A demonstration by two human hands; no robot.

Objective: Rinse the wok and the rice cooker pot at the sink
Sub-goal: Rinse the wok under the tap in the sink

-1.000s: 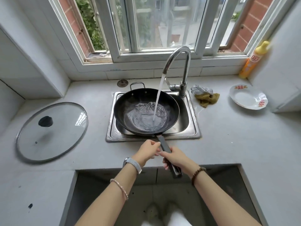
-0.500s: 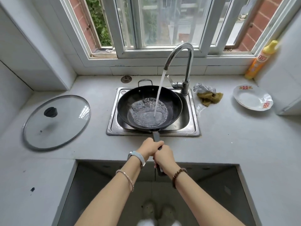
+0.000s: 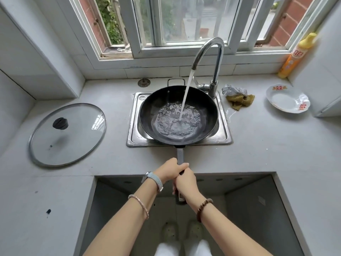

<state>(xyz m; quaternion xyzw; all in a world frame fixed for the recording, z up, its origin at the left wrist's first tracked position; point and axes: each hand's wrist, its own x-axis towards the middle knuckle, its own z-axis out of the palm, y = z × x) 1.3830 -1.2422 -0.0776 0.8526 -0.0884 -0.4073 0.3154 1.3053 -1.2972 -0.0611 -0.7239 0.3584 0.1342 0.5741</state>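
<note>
A black wok [image 3: 147, 109] sits over the small steel sink [image 3: 224, 133], its long handle [image 3: 180, 155] pointing straight toward me. Water runs from the curved tap [image 3: 214, 52] into the wok and pools at its bottom. My left hand [image 3: 168, 169] grips the handle farther up, and my right hand [image 3: 185, 182] grips it just behind, both closed around it. The rice cooker pot is nowhere in view.
A glass lid [image 3: 67, 133] lies on the counter to the left. Right of the sink lie a scouring pad and cloth [image 3: 239, 97], a white plate [image 3: 287, 100] and an orange detergent bottle [image 3: 295, 56]. A sink plug [image 3: 144, 82] lies behind. An open recess [image 3: 249, 200] gapes below me.
The wok handle has swung from pointing slightly right to straight at me. My hands have closed up together on it. Water keeps pooling in the wok.
</note>
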